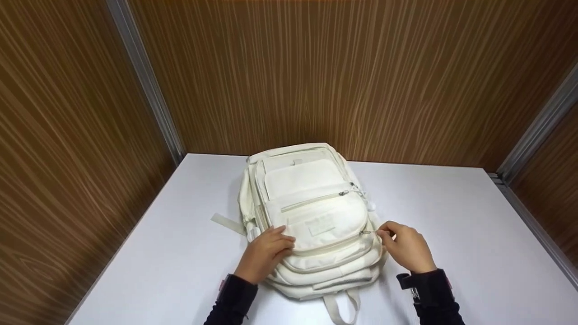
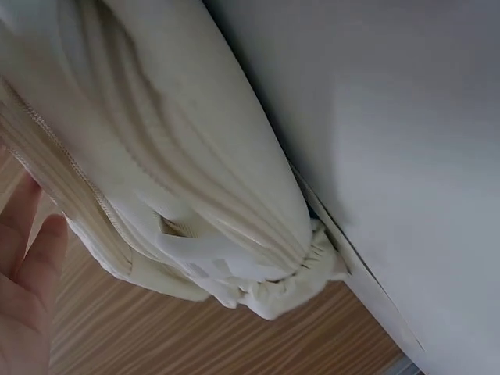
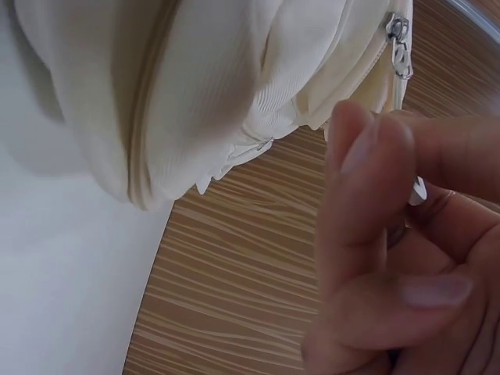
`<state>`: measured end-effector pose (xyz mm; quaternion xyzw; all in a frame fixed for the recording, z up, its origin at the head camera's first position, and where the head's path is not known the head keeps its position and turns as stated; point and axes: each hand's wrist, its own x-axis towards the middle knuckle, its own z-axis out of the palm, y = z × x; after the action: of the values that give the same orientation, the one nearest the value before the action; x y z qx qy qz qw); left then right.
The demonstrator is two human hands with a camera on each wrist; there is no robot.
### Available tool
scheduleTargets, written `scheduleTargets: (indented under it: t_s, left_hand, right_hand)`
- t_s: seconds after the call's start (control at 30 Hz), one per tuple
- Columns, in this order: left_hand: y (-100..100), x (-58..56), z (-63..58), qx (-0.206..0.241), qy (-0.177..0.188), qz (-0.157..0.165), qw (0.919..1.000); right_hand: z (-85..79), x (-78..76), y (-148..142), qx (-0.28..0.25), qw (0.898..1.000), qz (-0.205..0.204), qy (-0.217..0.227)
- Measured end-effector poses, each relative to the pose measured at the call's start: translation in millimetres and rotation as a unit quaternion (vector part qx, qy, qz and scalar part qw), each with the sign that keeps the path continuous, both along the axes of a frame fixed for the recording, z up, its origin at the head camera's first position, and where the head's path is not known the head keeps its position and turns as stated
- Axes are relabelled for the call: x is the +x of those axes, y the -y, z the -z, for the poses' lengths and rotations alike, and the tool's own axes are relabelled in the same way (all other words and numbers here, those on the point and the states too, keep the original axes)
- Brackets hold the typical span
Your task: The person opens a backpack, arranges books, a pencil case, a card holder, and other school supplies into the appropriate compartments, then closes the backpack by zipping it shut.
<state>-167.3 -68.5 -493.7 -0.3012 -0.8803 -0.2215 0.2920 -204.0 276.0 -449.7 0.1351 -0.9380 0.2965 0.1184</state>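
A cream backpack (image 1: 307, 178) lies on its back on the white table, its front pockets facing up and its top loop (image 1: 332, 309) toward me. My left hand (image 1: 268, 252) rests on the left side of the front pocket, fingers lightly bent over the fabric. At the pocket's right end, my right hand (image 1: 408, 247) pinches the zipper pull (image 1: 367, 232) between thumb and forefinger. The metal slider (image 3: 398, 31) shows just beyond those fingertips in the right wrist view, with the pale end of the pull (image 3: 419, 191) poking out below the fingers.
A second zipper (image 1: 316, 202) crosses the bag higher up, with its sliders at the right. One loose strap (image 1: 228, 223) sticks out on the left over the white table (image 1: 451, 216). Wood-grain panels (image 1: 316, 76) stand behind and at both sides.
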Motion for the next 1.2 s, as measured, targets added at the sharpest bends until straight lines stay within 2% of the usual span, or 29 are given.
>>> scheduleTargets:
  t_s: [0.43, 0.6, 0.7, 0.9, 1.07, 1.2]
  left_hand:
    - [26.7, 0.1, 0.4, 0.015, 0.029, -0.030, 0.9990]
    - [29.8, -0.2, 3.2, 0.014, 0.017, -0.046, 0.9987]
    - [25.5, 0.4, 4.4, -0.012, 0.000, -0.065, 0.9978]
    - [2.3, 4.7, 4.7, -0.066, -0.051, -0.105, 0.9910]
    - [-38.9, 3.0, 0.8, -0.082, -0.118, -0.109, 0.9836]
    - [-77.8, -0.7, -14.0, -0.108, -0.146, -0.109, 0.9773]
  right_hand:
    - [1.5, -0.9, 7.8, 0.003, 1.000, -0.010, 0.004]
    - [1.5, 0.1, 10.9, 0.015, 1.000, -0.018, 0.006]
    - [1.3, 1.4, 11.1, 0.020, 0.999, -0.033, 0.011]
    - [-2.8, 5.5, 12.7, 0.013, 0.993, -0.106, 0.045]
    - [-6.1, 9.3, 17.1, 0.001, 0.988, -0.146, 0.055]
    - [-6.8, 11.6, 20.3, -0.006, 0.987, -0.154, 0.054]
